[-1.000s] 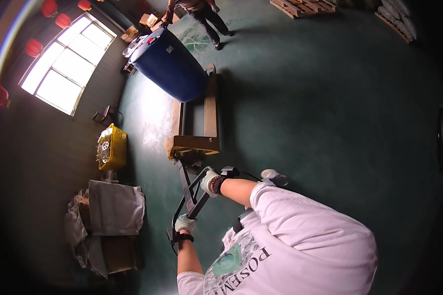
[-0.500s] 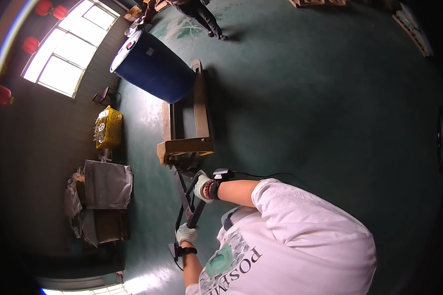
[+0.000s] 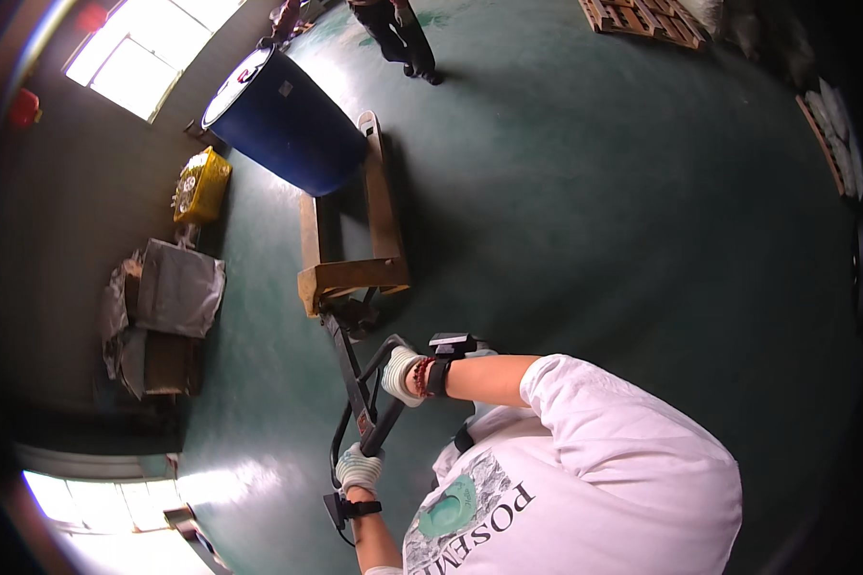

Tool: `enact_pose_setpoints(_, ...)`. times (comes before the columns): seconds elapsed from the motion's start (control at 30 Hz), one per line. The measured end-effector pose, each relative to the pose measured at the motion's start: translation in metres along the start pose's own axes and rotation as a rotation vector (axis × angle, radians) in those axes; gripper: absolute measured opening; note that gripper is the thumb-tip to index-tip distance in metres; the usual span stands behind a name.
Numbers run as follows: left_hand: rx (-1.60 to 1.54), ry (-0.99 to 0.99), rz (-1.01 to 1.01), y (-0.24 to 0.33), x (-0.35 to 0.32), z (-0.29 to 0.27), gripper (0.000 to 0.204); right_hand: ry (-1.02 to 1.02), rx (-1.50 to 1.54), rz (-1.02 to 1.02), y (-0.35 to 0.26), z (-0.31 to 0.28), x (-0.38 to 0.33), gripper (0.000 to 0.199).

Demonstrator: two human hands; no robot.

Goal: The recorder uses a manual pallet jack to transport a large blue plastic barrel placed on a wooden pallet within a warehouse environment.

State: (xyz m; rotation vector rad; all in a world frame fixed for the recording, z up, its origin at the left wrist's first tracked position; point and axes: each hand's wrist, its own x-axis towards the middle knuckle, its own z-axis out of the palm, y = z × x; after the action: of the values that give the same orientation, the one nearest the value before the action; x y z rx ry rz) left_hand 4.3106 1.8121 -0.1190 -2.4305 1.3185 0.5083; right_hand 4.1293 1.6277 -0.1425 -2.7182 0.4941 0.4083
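Note:
My right hand (image 3: 402,375), in a white striped knit glove, is closed round the black loop handle of a pallet jack (image 3: 353,275). My left hand (image 3: 359,470), gloved alike, grips the same handle lower down. The handle's bar slopes up and away to the jack's worn yellow-brown body. Its two forks stretch away from me, with a large blue drum (image 3: 292,120) on their far part. The drum has a pale lid with a red cap. Black straps with small devices sit on both wrists; a red bead bracelet is on the right.
Beyond the drum another person (image 3: 393,38) stands in dark trousers. To the left are a yellow crate (image 3: 203,187) and a covered stack of boxes (image 3: 180,287) by the wall. Wooden pallets (image 3: 642,21) lie far right, and white sacks (image 3: 839,134) sit at the right edge.
The view has turned, so the crate and boxes sit farther left and higher, and more of the pallets shows. Both hands keep hold of the handle. The drum stays on the forks.

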Motion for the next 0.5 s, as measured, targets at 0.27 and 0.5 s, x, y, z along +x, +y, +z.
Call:
enact_pose_setpoints(0.27,0.055,-0.012,0.064,0.000,-0.005,0.006,0.041,-0.006,0.013,-0.025,-0.002,0.000,-0.024,0.028)
enact_pose_setpoints(0.5,0.043,-0.022,0.126,-0.005,-0.008,0.008,0.041,-0.019,-0.015,-0.047,-0.002,-0.008,-0.018,0.024)
